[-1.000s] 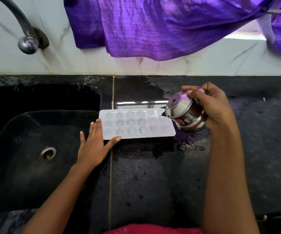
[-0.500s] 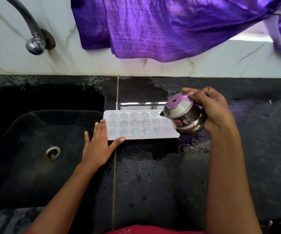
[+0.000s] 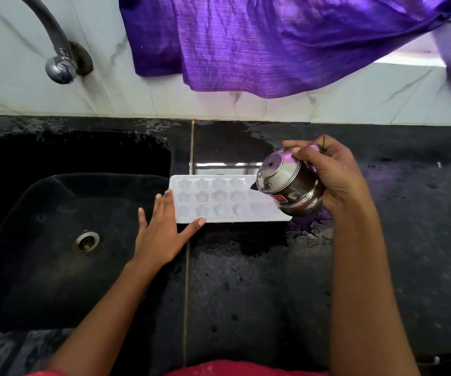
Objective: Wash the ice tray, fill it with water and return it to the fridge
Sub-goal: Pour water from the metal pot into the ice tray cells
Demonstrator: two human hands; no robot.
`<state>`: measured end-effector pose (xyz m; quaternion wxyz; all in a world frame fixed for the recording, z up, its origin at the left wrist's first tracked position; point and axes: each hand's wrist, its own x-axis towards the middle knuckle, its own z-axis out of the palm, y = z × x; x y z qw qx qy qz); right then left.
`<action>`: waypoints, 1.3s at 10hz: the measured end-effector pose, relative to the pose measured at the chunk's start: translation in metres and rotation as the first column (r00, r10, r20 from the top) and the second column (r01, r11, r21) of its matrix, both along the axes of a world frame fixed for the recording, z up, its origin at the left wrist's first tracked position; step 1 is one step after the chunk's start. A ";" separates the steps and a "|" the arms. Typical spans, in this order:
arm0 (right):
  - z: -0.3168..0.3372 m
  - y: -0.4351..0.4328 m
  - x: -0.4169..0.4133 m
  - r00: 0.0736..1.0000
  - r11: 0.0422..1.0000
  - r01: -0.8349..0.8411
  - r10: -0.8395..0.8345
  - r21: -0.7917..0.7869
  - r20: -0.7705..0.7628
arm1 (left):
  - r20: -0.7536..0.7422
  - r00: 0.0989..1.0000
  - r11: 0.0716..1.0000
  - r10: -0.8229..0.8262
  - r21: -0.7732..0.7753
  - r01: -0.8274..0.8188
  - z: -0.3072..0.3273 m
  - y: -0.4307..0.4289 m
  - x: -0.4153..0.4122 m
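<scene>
Head view: black counter [image 3: 246, 280], its sink [image 3: 42, 253] at the left edge. White ice tray [image 3: 219, 198] lies beside the sink's right rim. Right hand [image 3: 333, 180] grips a tilted steel pot [image 3: 289, 185] over the tray's right end; left hand [image 3: 162, 234], spread flat, touches the tray's near-left corner.

Red label on steel pot [image 3: 290, 185], too small/blurred to read; no other txt.
</scene>
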<state>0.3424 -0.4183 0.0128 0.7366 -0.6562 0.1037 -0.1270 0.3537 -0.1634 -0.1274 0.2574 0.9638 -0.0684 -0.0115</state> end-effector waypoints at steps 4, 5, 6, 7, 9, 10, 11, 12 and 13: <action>0.002 0.003 0.001 1.000 0.998 -0.007 0.008 -0.066 0.011 | -0.028 1.000 1.000 -0.004 -0.008 0.004 0.002 0.000 -0.002; 0.002 0.004 0.000 1.000 0.997 -0.005 0.006 -0.075 0.015 | -0.027 1.000 1.000 -0.002 -0.010 0.002 0.002 0.000 -0.002; 0.002 0.005 0.000 1.000 0.997 0.001 0.001 -0.081 0.021 | -0.028 1.000 1.000 0.002 -0.008 -0.003 0.001 -0.001 -0.001; 0.003 0.005 0.000 1.000 0.997 0.005 -0.003 -0.079 0.031 | -0.031 1.000 1.000 0.000 -0.007 -0.001 0.000 0.000 -0.001; 0.004 0.005 0.000 0.999 0.997 0.004 -0.002 -0.083 0.035 | -0.035 0.999 1.000 -0.002 -0.007 0.002 0.000 0.000 -0.001; 0.004 0.005 0.000 0.999 0.996 0.007 -0.003 -0.088 0.038 | -0.035 0.999 1.000 -0.002 -0.008 0.001 0.001 0.000 -0.002; 0.004 0.005 0.001 0.999 0.996 0.006 -0.002 -0.090 0.040 | -0.036 0.999 1.000 -0.001 -0.007 0.001 0.001 0.000 -0.002; 0.004 0.005 0.000 0.999 0.995 0.007 -0.002 -0.104 0.041 | -0.033 0.999 1.000 -0.002 -0.012 0.001 0.001 0.000 -0.002; 0.004 0.005 0.000 0.999 0.995 0.010 -0.006 -0.102 0.037 | -0.030 1.000 1.000 -0.002 -0.014 0.001 0.000 0.000 -0.002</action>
